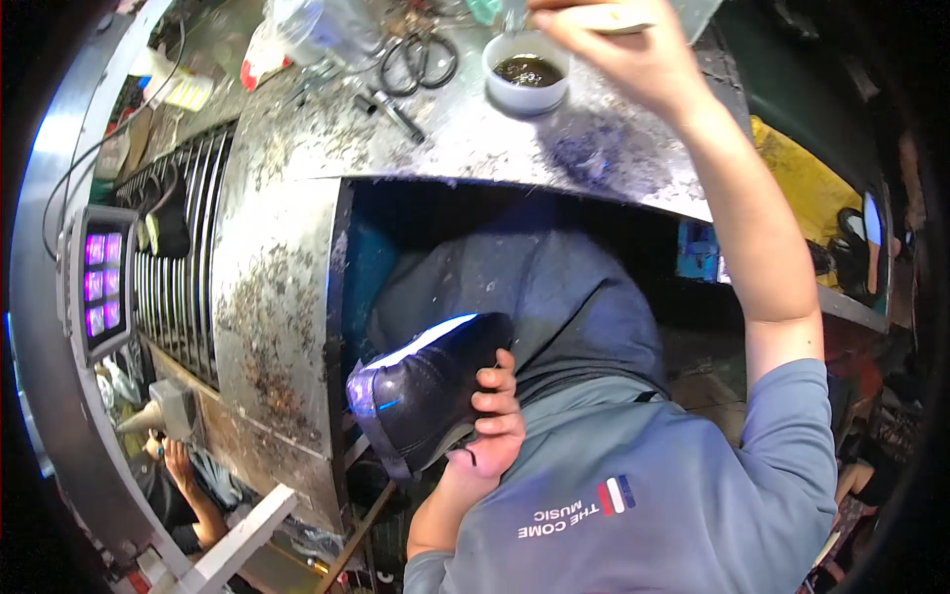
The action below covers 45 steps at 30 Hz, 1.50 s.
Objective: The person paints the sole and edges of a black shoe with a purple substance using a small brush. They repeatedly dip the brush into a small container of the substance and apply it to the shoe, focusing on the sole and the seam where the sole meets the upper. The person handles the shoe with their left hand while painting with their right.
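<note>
Over my lap, my left hand (pixel 495 421) is wrapped round a black shoe (pixel 426 396), which is tilted. A bright bluish-white strip runs along one edge of the shoe, and a shiny dark band crosses its left end. At the upper right, my right hand (pixel 628 59) pinches a pale-handled brush (pixel 612 18) just beside a white bowl (pixel 526 102). Dark brown liquid fills part of the bowl. The brush's working end is hard to make out near the picture's top edge.
On the stained metal bench (pixel 445 158) lie black-handled scissors (pixel 418 64) and a dark pen-like tool (pixel 401 117). A lamp (pixel 104 282) glows purple at the left, beside a slatted rack (pixel 183 297). Another person's hand (pixel 180 465) shows at lower left.
</note>
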Each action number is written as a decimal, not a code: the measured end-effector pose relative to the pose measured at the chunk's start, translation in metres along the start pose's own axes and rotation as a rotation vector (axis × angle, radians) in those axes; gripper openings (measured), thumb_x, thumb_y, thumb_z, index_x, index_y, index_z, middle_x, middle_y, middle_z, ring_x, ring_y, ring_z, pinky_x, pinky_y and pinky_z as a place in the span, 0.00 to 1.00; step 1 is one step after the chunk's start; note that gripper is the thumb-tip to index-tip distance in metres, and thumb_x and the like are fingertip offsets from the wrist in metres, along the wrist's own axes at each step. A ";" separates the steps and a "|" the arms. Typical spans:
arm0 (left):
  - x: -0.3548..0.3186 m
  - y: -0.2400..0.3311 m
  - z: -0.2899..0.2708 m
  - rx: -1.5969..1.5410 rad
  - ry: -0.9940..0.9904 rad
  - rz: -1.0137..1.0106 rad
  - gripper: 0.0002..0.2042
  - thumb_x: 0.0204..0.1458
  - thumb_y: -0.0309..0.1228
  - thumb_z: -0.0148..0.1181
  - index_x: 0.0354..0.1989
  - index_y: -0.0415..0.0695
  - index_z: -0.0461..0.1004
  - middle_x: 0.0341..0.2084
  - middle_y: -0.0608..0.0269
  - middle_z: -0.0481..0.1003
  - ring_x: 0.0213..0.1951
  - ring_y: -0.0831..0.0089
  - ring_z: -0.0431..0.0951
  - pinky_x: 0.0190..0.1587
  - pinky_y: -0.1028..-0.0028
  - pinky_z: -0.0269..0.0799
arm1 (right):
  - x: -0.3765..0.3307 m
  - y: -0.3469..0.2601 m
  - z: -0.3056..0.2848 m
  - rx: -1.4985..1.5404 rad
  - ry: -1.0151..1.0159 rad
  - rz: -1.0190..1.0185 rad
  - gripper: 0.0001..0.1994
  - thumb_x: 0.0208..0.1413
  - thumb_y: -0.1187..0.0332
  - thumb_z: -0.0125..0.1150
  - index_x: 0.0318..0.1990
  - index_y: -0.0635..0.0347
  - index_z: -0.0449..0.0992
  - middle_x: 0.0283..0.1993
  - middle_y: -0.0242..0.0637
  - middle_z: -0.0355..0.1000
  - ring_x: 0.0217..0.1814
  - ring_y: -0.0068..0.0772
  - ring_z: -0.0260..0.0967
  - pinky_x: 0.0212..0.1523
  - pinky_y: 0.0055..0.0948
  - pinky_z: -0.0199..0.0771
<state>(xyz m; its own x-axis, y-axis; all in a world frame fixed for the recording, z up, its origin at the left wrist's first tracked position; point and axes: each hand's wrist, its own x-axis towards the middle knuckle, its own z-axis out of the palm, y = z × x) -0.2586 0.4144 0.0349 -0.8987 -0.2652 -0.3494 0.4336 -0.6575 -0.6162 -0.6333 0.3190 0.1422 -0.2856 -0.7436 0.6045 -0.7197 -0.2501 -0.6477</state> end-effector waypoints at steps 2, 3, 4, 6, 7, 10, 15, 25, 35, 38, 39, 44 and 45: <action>-0.002 0.000 -0.003 -0.058 0.009 0.028 0.19 0.65 0.28 0.50 0.63 0.36 0.65 0.41 0.61 0.80 0.35 0.68 0.85 0.27 0.73 0.81 | 0.000 -0.011 -0.001 -0.046 -0.096 -0.016 0.08 0.57 0.70 0.68 0.40 0.65 0.84 0.34 0.41 0.81 0.35 0.29 0.79 0.38 0.28 0.76; -0.001 -0.001 0.000 -0.063 0.016 0.028 0.19 0.65 0.27 0.50 0.63 0.37 0.65 0.41 0.61 0.80 0.35 0.68 0.85 0.27 0.72 0.81 | 0.002 -0.019 -0.004 -0.140 -0.199 0.204 0.09 0.56 0.69 0.68 0.39 0.65 0.84 0.32 0.41 0.81 0.34 0.31 0.79 0.37 0.29 0.77; 0.001 0.000 0.000 -0.062 0.010 0.019 0.19 0.65 0.27 0.50 0.63 0.37 0.65 0.41 0.60 0.80 0.35 0.68 0.85 0.27 0.72 0.81 | 0.002 -0.023 -0.005 -0.234 -0.303 0.424 0.09 0.55 0.68 0.68 0.39 0.65 0.84 0.31 0.41 0.81 0.32 0.32 0.79 0.36 0.29 0.77; -0.003 0.001 -0.002 -0.065 0.002 0.022 0.20 0.64 0.27 0.52 0.63 0.37 0.65 0.41 0.60 0.80 0.36 0.67 0.85 0.28 0.71 0.82 | -0.006 0.000 0.006 -0.143 -0.218 0.162 0.12 0.54 0.63 0.69 0.40 0.62 0.85 0.32 0.40 0.83 0.32 0.37 0.81 0.38 0.32 0.79; -0.006 0.003 -0.008 -0.079 -0.013 0.020 0.20 0.64 0.27 0.52 0.63 0.37 0.65 0.41 0.59 0.81 0.36 0.66 0.85 0.28 0.71 0.82 | -0.008 -0.017 0.008 0.048 -0.261 0.195 0.12 0.55 0.62 0.68 0.41 0.61 0.85 0.34 0.40 0.84 0.33 0.37 0.82 0.39 0.32 0.80; -0.008 0.002 -0.007 -0.117 0.007 0.031 0.19 0.64 0.27 0.51 0.63 0.38 0.65 0.39 0.61 0.80 0.35 0.66 0.85 0.28 0.70 0.83 | -0.019 -0.060 0.022 0.216 -0.339 -0.139 0.11 0.50 0.65 0.73 0.39 0.60 0.85 0.34 0.39 0.81 0.36 0.35 0.81 0.40 0.30 0.80; -0.010 -0.002 -0.007 -0.139 0.126 0.192 0.09 0.64 0.33 0.51 0.43 0.42 0.74 0.32 0.62 0.79 0.30 0.70 0.83 0.24 0.72 0.83 | -0.045 -0.112 0.066 0.727 -0.298 -0.418 0.06 0.53 0.72 0.70 0.38 0.61 0.83 0.35 0.38 0.80 0.31 0.40 0.78 0.32 0.32 0.78; -0.020 0.002 -0.020 0.018 0.136 0.289 0.08 0.60 0.35 0.58 0.32 0.46 0.77 0.24 0.67 0.76 0.24 0.77 0.78 0.25 0.77 0.83 | -0.027 -0.137 0.064 0.677 -0.745 -0.314 0.13 0.49 0.61 0.61 0.22 0.61 0.73 0.19 0.44 0.68 0.24 0.53 0.70 0.29 0.44 0.74; -0.007 -0.007 -0.006 0.008 0.024 0.155 0.07 0.61 0.32 0.58 0.34 0.42 0.78 0.26 0.64 0.79 0.26 0.74 0.82 0.23 0.76 0.85 | -0.029 -0.127 0.065 0.640 -0.671 -0.429 0.14 0.42 0.65 0.69 0.23 0.62 0.69 0.25 0.42 0.68 0.31 0.53 0.71 0.30 0.46 0.72; -0.004 -0.004 -0.007 -0.038 -0.025 0.075 0.09 0.62 0.32 0.55 0.34 0.41 0.77 0.26 0.62 0.79 0.24 0.72 0.82 0.22 0.74 0.85 | -0.039 -0.121 0.078 0.824 -0.524 -0.416 0.09 0.49 0.66 0.65 0.28 0.63 0.74 0.25 0.44 0.71 0.30 0.53 0.72 0.30 0.43 0.74; -0.004 -0.006 -0.006 -0.065 -0.028 0.049 0.10 0.63 0.32 0.54 0.34 0.40 0.77 0.26 0.61 0.79 0.23 0.72 0.82 0.22 0.74 0.84 | -0.045 -0.121 0.088 0.913 -0.417 -0.407 0.08 0.50 0.68 0.65 0.29 0.60 0.74 0.26 0.41 0.70 0.30 0.52 0.71 0.29 0.44 0.72; -0.004 -0.003 -0.014 -0.098 -0.130 -0.047 0.10 0.64 0.31 0.52 0.34 0.39 0.77 0.26 0.60 0.79 0.24 0.70 0.83 0.22 0.74 0.84 | -0.049 -0.115 0.078 0.839 -0.598 -0.383 0.05 0.54 0.69 0.65 0.34 0.57 0.75 0.27 0.36 0.71 0.29 0.49 0.71 0.27 0.43 0.70; 0.000 -0.005 -0.012 -0.099 -0.171 -0.070 0.11 0.64 0.31 0.52 0.35 0.39 0.77 0.26 0.59 0.79 0.24 0.70 0.83 0.22 0.74 0.84 | -0.050 -0.115 0.080 0.835 -0.582 -0.404 0.05 0.54 0.69 0.65 0.34 0.57 0.76 0.27 0.36 0.71 0.29 0.48 0.71 0.27 0.42 0.70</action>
<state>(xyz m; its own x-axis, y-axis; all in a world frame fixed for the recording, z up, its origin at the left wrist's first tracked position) -0.2605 0.4261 0.0299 -0.9214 -0.3425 -0.1838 0.3665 -0.6081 -0.7042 -0.4861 0.3355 0.1495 0.3761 -0.6365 0.6734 0.0253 -0.7195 -0.6941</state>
